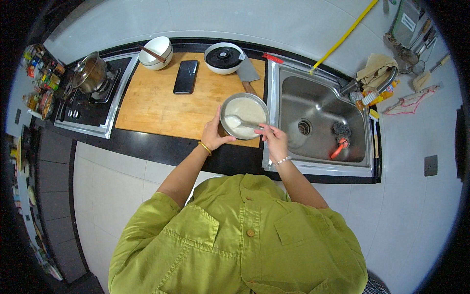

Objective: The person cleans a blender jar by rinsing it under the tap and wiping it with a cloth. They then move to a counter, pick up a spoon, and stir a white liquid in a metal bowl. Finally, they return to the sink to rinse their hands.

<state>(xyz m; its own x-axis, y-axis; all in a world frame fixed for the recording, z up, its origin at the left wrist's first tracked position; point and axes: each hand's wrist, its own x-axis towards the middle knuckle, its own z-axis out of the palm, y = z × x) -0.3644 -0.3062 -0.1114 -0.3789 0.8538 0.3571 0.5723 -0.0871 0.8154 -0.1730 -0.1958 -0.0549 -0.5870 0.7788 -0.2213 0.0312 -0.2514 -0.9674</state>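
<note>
A round metal bowl [267,106] holds a pale, creamy liquid [244,107] over the near right corner of the wooden cutting board [154,106]. My left hand [215,133] grips the bowl's left side, with the thumb along the near rim. Between the fingers of my right hand [275,141] is the handle of a metal spoon [246,124]. The spoon's head lies in the bowl with some white matter in it. Whether the bowl rests on the board I cannot tell.
Behind the bowl are a cleaver [248,70], a white bowl with a black lid [224,70] and a smartphone [185,77]. Stacked bowls [157,65] with chopsticks [152,53] stand back left. A lidded pot [89,73] is on the stove; the sink [319,147] lies right.
</note>
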